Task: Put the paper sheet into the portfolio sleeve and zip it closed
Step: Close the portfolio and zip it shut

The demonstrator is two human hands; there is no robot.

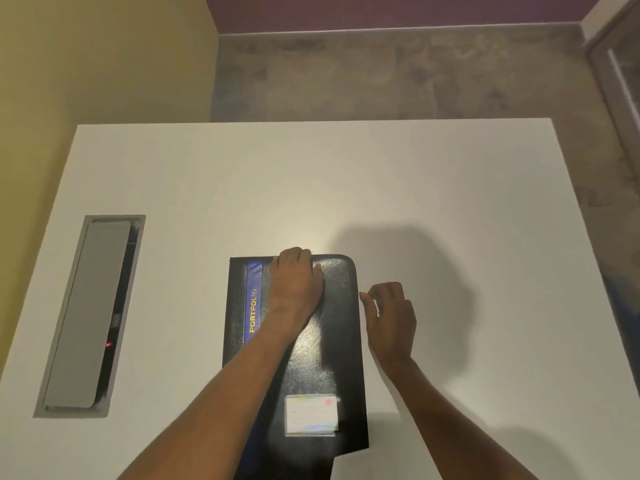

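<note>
A black portfolio point(332, 351) with a blue stripe lettered "PORTFOLIO" lies folded shut on the white table point(450, 188). A clear card pocket point(311, 414) sits on its near cover. My left hand point(298, 282) rests flat on the far part of the cover, fingers curled over the far edge. My right hand point(389, 311) is at the portfolio's right edge, thumb and forefinger pinched on the small metal zipper pull point(360, 293) near the far right corner. No paper sheet is visible.
A grey cable-tray flap point(86, 313) is set into the table at the left, with a small red light in its slot. Beyond the table's far edge lie a mottled grey floor and a yellow wall at the left.
</note>
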